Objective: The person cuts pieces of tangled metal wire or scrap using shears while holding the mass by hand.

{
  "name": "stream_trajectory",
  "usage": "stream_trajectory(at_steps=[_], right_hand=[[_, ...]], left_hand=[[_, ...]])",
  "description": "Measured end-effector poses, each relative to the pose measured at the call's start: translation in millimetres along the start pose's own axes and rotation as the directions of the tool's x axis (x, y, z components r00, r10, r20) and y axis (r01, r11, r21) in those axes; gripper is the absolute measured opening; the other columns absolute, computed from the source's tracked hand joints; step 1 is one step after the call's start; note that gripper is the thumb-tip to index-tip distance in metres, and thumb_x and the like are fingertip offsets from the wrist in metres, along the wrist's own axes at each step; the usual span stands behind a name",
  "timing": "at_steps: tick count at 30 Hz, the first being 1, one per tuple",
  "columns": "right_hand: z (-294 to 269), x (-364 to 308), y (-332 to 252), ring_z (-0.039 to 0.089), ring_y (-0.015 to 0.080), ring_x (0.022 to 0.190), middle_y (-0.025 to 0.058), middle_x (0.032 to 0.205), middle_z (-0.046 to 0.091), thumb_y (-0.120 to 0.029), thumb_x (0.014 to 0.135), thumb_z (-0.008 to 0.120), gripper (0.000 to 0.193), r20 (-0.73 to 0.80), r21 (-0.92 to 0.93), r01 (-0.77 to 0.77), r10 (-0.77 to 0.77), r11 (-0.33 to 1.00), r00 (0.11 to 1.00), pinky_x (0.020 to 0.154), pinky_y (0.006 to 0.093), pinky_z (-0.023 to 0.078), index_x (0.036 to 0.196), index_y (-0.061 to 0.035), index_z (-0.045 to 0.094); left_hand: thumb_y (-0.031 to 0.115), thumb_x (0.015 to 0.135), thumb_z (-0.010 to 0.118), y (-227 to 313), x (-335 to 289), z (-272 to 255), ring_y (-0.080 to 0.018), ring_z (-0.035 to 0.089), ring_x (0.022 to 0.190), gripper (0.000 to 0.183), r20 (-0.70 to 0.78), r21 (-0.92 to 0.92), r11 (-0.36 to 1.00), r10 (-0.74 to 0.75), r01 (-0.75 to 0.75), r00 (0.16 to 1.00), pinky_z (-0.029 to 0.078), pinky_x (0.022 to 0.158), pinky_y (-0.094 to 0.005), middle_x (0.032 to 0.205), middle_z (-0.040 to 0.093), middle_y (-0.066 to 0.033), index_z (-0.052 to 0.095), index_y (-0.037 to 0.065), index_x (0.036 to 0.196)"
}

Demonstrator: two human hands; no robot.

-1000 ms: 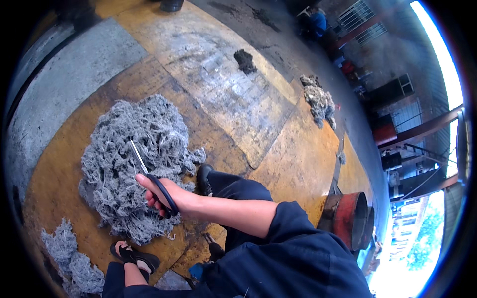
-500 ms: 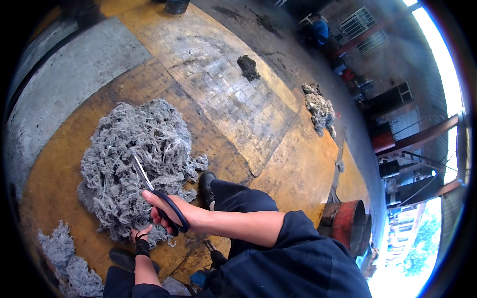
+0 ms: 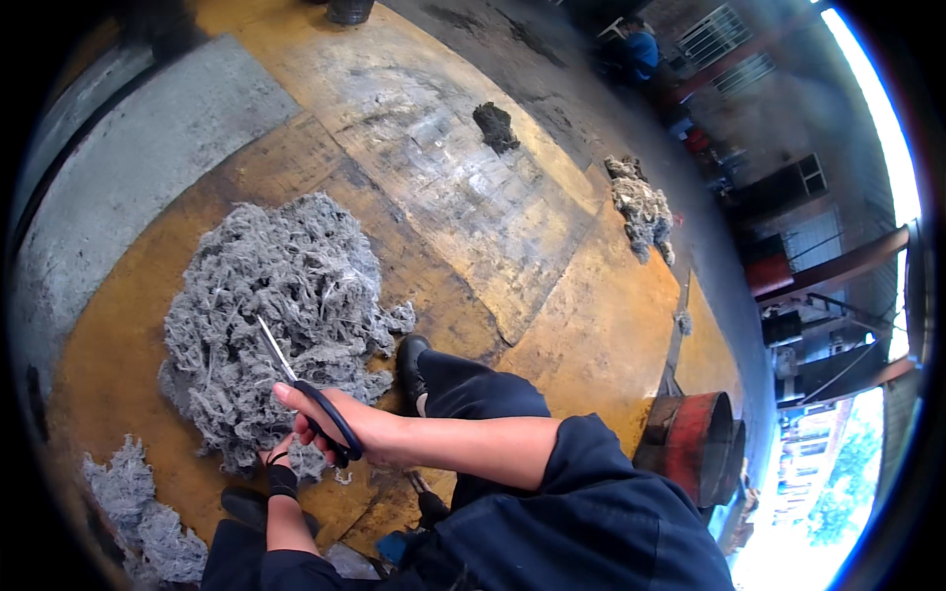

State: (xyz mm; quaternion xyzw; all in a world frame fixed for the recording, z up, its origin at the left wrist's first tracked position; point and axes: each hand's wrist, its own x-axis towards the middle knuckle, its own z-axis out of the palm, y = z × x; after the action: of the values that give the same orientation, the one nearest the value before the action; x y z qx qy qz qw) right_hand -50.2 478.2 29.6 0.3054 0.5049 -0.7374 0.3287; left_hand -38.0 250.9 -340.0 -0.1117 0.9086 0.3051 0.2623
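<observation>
A large heap of grey, stringy waste fibre lies on the worn yellow floor in front of me. My right hand grips scissors with dark handles, its thumb along the top. Their blades appear closed together and point away from me over the heap. At the heap's near edge is my left hand, with a black band round the wrist. It touches the fibre beneath the right hand, and its fingers are mostly hidden, so I cannot make out its grip.
A smaller clump of grey fibre lies at the near left. My shoe stands right beside the heap. Farther right are a red drum and a pale fibre pile. A dark clump and a distant person in blue are beyond.
My right hand and the scissors have shifted slightly left and toward me. The left hand has moved a little, its fingers now less visible. The heap looks much the same.
</observation>
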Motion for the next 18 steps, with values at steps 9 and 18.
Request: stream_trajectory(at_steps=[9,18], right_hand=[[-12,5,-6,0.063,0.0326,0.070,0.0183,0.070,0.062,-0.046,0.062,0.082,0.053,-0.127,-0.660,0.387,-0.604,0.644,0.787,0.069,0.0440,0.048,0.068,0.0005,0.056],[-2,27,-14,0.062,0.0323,0.079,0.0162,0.080,0.061,-0.057,0.051,0.085,0.071,-0.070,-0.691,0.524,-0.768,0.497,0.637,0.070,0.0402,0.047,0.082,-0.0015,0.052]], left_hand=[[0.032,0.090,0.044,46,1,-66,-0.0253,0.043,0.126,0.054,0.190,-0.142,0.911,0.410,-0.388,0.892,0.033,0.106,-0.0351,0.138,0.046,-0.0117,0.042,0.003,0.136],[0.026,0.097,0.030,196,-29,-220,-0.0218,0.050,0.117,0.043,0.358,-0.916,0.396,0.722,0.070,0.592,0.040,0.101,-0.0361,0.131,0.052,-0.0079,0.044,0.004,0.132]])
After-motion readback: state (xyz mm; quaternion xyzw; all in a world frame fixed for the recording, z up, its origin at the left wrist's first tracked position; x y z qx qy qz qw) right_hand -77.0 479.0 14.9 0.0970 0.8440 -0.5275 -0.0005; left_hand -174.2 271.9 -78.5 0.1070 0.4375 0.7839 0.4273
